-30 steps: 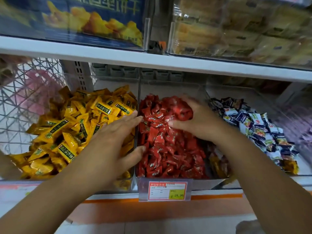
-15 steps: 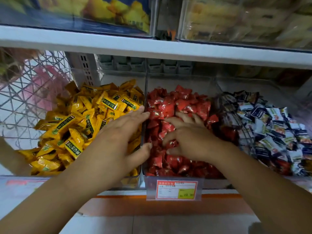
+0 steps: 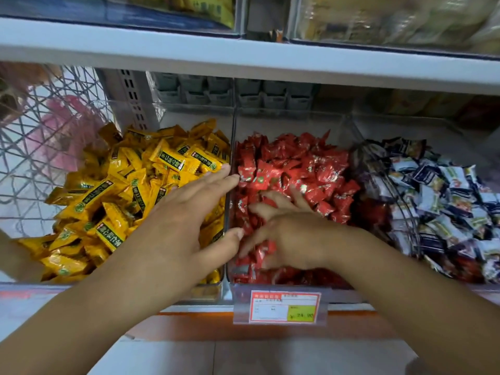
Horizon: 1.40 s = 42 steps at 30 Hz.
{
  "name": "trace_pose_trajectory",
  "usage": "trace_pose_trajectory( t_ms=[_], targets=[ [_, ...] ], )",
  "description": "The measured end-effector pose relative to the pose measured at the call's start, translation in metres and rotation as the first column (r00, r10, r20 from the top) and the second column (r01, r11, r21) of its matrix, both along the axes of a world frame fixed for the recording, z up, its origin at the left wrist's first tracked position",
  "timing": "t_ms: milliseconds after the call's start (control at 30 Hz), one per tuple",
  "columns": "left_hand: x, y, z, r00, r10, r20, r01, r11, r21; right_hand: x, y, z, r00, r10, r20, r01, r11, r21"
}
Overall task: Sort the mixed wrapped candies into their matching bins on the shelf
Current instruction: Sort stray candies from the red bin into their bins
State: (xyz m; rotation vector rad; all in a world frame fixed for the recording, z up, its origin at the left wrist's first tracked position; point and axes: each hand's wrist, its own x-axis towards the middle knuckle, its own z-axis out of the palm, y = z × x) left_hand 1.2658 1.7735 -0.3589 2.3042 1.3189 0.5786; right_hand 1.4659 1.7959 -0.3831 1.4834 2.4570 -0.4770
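Observation:
Three clear bins stand side by side on the shelf. The left one holds yellow wrapped candies (image 3: pixel 116 185), the middle one red wrapped candies (image 3: pixel 305 166), the right one blue-and-white wrapped candies (image 3: pixel 443 193). My left hand (image 3: pixel 184 215) lies flat over the yellow pile, its fingers straight, fingertips and thumb reaching the clear divider (image 3: pixel 228 212). My right hand (image 3: pixel 286 234) is spread palm down in the red pile, fingers splayed and pressing among the wrappers. I see no candy pinched in either hand.
A price tag (image 3: pixel 284 307) in a clear holder hangs on the shelf's front edge below the red bin. A white shelf board (image 3: pixel 243 58) runs close overhead with packaged goods above. A wire basket (image 3: pixel 40 147) stands at the left. Some red wrappers lie low in the right bin.
My right hand came down from the back of the red pile, where it held a clump of red candies, and now lies spread flat nearer the front. The left hand barely moved.

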Motion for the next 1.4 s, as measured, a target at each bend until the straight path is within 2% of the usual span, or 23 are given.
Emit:
trace_pose_trajectory(
  t_ms=[167, 267, 367, 433, 500, 567, 700, 800, 933, 1033, 1133, 1167, 1267, 1300, 1400],
  targets=[
    [0.000, 0.000, 0.001, 1.000, -0.006, 0.018, 0.007, 1.000, -0.020, 0.014, 0.015, 0.006, 0.990, -0.132, 0.054, 0.124, 0.985, 0.122],
    [0.000, 0.000, 0.001, 1.000, -0.003, 0.021, 0.003, 1.000, -0.024, 0.023, 0.014, 0.016, 0.980, -0.197, -0.011, 0.197, 0.974, 0.114],
    [0.000, 0.000, 0.000, 1.000, -0.005, 0.009, 0.005, 1.000, -0.021, 0.027, 0.000, 0.034, 0.978, -0.205, -0.046, 0.203, 0.978, -0.055],
    [0.000, 0.001, 0.000, 1.000, -0.001, -0.006, 0.001, 1.000, -0.014, 0.026, -0.012, 0.038, 0.990, -0.144, 0.010, 0.143, 0.973, -0.181],
    [0.000, 0.001, 0.000, 1.000, 0.000, -0.004, 0.000, 1.000, -0.015, 0.025, -0.019, 0.026, 0.994, -0.080, 0.072, 0.093, 0.973, -0.213],
    [0.001, 0.001, 0.000, 1.000, -0.004, 0.001, 0.004, 1.000, -0.014, 0.022, -0.019, 0.008, 0.992, -0.096, 0.085, 0.106, 0.986, -0.130],
    [0.000, 0.001, -0.001, 1.000, 0.002, -0.011, -0.002, 1.000, -0.006, 0.022, -0.013, -0.003, 0.988, -0.150, 0.042, 0.141, 0.975, 0.174],
    [-0.001, 0.001, -0.001, 1.000, 0.006, -0.005, -0.006, 1.000, -0.013, 0.029, -0.012, 0.006, 0.973, -0.231, -0.007, 0.225, 0.942, 0.250],
    [0.001, 0.001, -0.001, 1.000, 0.012, -0.003, -0.013, 1.000, -0.015, 0.037, -0.010, 0.024, 0.947, -0.319, -0.044, 0.319, 0.909, 0.268],
    [0.001, 0.001, -0.001, 1.000, 0.014, 0.001, -0.014, 1.000, -0.020, 0.039, -0.010, 0.035, 0.927, -0.362, -0.092, 0.374, 0.905, 0.201],
    [0.001, 0.001, -0.002, 1.000, 0.011, 0.000, -0.011, 1.000, -0.016, 0.039, -0.017, 0.044, 0.944, -0.331, -0.018, 0.329, 0.931, 0.155],
    [0.001, 0.001, -0.002, 1.000, 0.011, 0.003, -0.011, 1.000, -0.009, 0.037, -0.020, 0.048, 0.956, -0.289, -0.045, 0.292, 0.939, 0.181],
    [0.000, 0.001, -0.004, 1.000, 0.017, 0.000, -0.017, 1.000, 0.008, 0.019, -0.029, 0.051, 0.950, -0.158, -0.268, 0.228, 0.940, 0.253],
    [0.000, 0.002, -0.005, 1.000, 0.019, -0.001, -0.019, 1.000, 0.016, 0.013, -0.030, 0.046, 0.955, -0.148, -0.258, 0.208, 0.952, 0.223],
    [0.001, 0.002, -0.004, 1.000, 0.021, 0.005, -0.021, 1.000, 0.007, 0.008, -0.019, 0.018, 0.982, -0.183, -0.036, 0.186, 0.978, 0.093]
  ],
)
